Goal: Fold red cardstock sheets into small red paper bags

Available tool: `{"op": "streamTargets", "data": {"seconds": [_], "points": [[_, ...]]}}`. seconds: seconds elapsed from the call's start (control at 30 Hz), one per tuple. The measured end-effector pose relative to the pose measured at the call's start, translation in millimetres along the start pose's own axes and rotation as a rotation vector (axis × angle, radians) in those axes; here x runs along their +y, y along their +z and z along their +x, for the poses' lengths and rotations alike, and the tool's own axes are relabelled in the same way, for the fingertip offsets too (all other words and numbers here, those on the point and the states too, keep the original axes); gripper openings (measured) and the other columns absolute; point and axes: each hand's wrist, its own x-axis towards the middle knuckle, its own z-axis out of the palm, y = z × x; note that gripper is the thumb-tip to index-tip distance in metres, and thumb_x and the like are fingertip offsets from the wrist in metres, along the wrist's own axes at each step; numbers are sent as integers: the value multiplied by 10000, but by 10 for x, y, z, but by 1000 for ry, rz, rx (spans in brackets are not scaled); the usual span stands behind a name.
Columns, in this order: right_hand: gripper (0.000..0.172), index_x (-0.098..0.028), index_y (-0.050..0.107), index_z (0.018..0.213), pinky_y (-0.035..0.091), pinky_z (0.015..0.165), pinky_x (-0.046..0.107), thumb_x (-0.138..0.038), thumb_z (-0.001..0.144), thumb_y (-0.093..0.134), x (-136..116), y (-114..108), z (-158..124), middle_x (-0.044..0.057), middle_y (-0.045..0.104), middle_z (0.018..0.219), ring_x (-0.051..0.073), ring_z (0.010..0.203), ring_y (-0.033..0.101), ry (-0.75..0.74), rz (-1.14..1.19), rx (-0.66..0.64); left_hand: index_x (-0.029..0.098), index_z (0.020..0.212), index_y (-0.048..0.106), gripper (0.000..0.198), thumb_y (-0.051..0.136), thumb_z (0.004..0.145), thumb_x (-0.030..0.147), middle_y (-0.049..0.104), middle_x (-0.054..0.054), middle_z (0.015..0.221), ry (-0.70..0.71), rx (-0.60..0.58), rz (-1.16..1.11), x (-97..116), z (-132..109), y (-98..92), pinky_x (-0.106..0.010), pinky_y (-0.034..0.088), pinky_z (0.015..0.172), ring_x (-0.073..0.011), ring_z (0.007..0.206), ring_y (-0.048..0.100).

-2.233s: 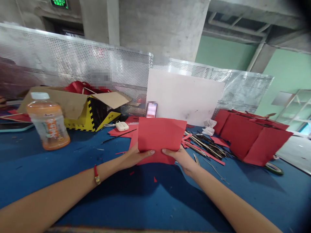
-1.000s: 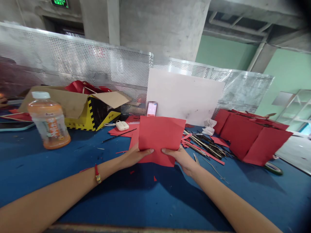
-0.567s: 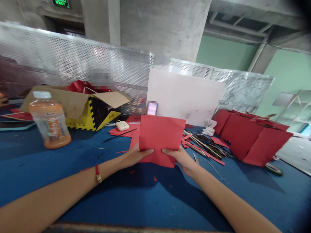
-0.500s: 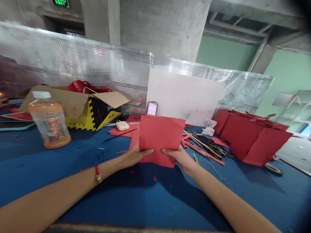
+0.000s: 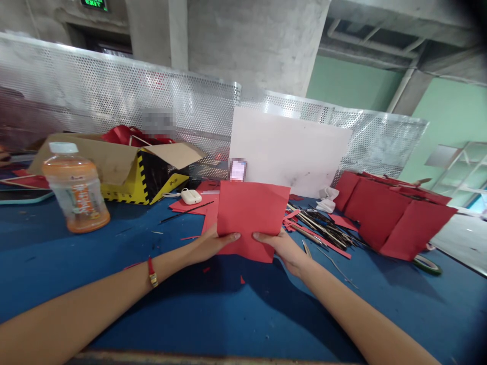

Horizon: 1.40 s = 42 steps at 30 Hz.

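A red paper sheet (image 5: 251, 213) stands upright over the blue table (image 5: 236, 314), held by its lower edge. My left hand (image 5: 211, 243) pinches the lower left of it, thumb on the near face. My right hand (image 5: 283, 248) pinches the lower right the same way. Both thumbs nearly meet at the sheet's bottom middle. The fingers behind the paper are hidden. A red bracelet (image 5: 151, 272) is on my left wrist.
An orange drink bottle (image 5: 75, 188) stands at the left, a cardboard box (image 5: 125, 165) behind it. A white earbud case (image 5: 190, 196), dark sticks (image 5: 323, 228), folded red paper pieces (image 5: 395, 215), a tape roll (image 5: 428, 263) and a white board (image 5: 287, 152) lie beyond. Perforated metal screen at the back.
Hardly anything differs: both hands keep the red sheet upright in the same place, with only a slight shift of the view.
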Motion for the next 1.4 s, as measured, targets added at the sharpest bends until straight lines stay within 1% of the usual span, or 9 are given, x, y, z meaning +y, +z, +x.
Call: {"op": "streamTargets", "data": {"seconds": [0.23,0.43,0.6,0.77,0.87,1.03,1.17,1.33,1.4], "points": [[460,-214,706,1028,457,985,441,-299,594,830,9,-13,6,60,708,1147,292,1120,621,18,1,0,225,1344,523,521,617,870,418,549,-68,1386,18,-1,14,-22,6,-11,-430,406,1078,-280,1282,498],[489,-216,704,1039,453,984,444,-307,578,839,27,-13,10,60,700,1163,295,1123,616,-8,10,-3,213,1350,519,559,641,850,431,548,-83,1383,-28,9,38,-13,8,-22,-454,401,1081,-296,1290,487],[485,-220,705,1036,454,983,450,-316,579,837,45,-8,18,57,703,1156,297,1126,613,-23,8,14,227,1349,518,569,658,839,436,552,-72,1382,1,32,42,-57,10,-35,-449,400,1086,-295,1313,458],[466,-213,717,999,456,980,443,-321,564,846,55,-5,30,62,716,1123,294,1105,623,-50,2,27,227,1349,518,584,671,827,440,554,-78,1379,-29,41,32,-83,14,-41,-450,421,1070,-300,1293,482],[469,-213,722,985,461,972,450,-326,550,854,55,-4,30,66,724,1102,295,1087,632,-58,-3,41,228,1351,517,588,676,823,436,552,-78,1382,-35,46,46,-81,10,-44,-463,398,1087,-308,1319,447],[450,-216,726,976,465,968,443,-321,557,852,58,-2,24,62,726,1095,290,1081,634,-75,-10,45,236,1344,522,575,677,824,427,557,-68,1379,-1,69,52,-101,10,-46,-455,388,1095,-299,1352,397],[433,-212,725,976,462,971,444,-324,574,841,67,-11,28,64,726,1092,289,1080,634,-91,-24,38,244,1349,515,582,670,825,445,537,-62,1399,-15,60,62,-107,13,-43,-453,386,1095,-295,1341,418],[404,-224,729,960,468,963,437,-319,582,833,86,-20,47,53,730,1080,278,1064,641,-107,-35,42,244,1333,534,553,660,832,443,570,-57,1368,-1,66,86,-102,17,-43,-434,391,1093,-284,1347,410],[407,-225,727,969,471,959,432,-315,586,831,88,-19,49,50,729,1083,275,1062,643,-104,-27,37,243,1329,537,543,654,837,441,574,-56,1363,12,52,81,-95,17,-38,-426,400,1087,-281,1331,435]]}}
